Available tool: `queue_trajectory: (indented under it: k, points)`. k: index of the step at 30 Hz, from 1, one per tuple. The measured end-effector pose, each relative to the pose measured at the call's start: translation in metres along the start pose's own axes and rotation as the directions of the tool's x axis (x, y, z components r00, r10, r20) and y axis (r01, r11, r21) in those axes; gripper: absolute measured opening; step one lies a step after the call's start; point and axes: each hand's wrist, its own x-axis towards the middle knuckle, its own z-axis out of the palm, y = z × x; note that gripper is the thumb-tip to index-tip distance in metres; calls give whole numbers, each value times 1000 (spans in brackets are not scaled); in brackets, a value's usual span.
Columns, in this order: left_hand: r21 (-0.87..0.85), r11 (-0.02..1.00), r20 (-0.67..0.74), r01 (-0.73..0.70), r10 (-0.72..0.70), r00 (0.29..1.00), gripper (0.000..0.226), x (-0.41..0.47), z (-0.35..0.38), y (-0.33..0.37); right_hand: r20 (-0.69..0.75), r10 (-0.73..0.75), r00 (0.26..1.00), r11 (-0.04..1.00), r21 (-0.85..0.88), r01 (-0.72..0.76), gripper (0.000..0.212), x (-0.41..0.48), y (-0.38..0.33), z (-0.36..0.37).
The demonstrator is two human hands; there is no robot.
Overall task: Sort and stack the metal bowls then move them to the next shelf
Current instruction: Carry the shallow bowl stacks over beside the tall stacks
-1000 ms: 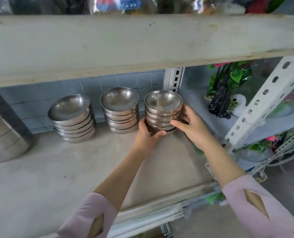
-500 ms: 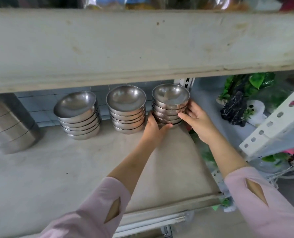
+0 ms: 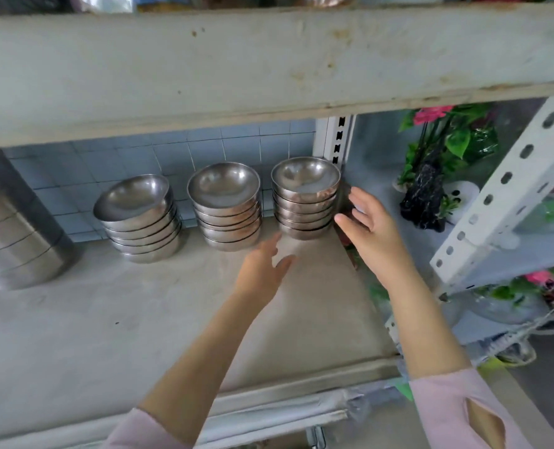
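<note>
Three stacks of metal bowls stand in a row at the back of the grey shelf (image 3: 107,319): a leaning left stack (image 3: 139,218), a middle stack (image 3: 227,205) and a right stack (image 3: 304,199) by the shelf's right edge. My left hand (image 3: 262,270) hovers in front of the right stack with fingers spread, touching nothing. To the right of that stack, my right hand (image 3: 369,231) is open, and a small gap shows between its fingers and the bowls.
A tall stack of larger steel containers (image 3: 13,228) fills the far left of the shelf. The upper shelf's thick board (image 3: 269,69) hangs low overhead. A perforated white upright (image 3: 502,196) and artificial plants (image 3: 444,163) stand to the right, beyond the shelf edge.
Both hands gripped the right stack of bowls before. They have let go and pulled back toward me, and the stack stands alone at the back right of the shelf.
</note>
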Motion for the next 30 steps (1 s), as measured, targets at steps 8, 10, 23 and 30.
queue_trajectory:
  k: [8,10,23,30]
  points:
    - [211,954,-255,-214,265,930,33,-108,-87,-39,9,-220,976,960,-178,218,42,-96,-20,34]
    - [240,950,-302,-199,268,915,34,-137,-111,-52,43,-289,956,918,-270,290,43,-117,-27,52]
    - [314,929,-527,196,-2,850,38,-415,-302,-176,357,-504,787,738,-295,607,54,-293,-115,271]
    - [233,911,-639,341,-121,760,38,-523,-372,-239,514,-530,675,712,-163,683,52,-366,-163,387]
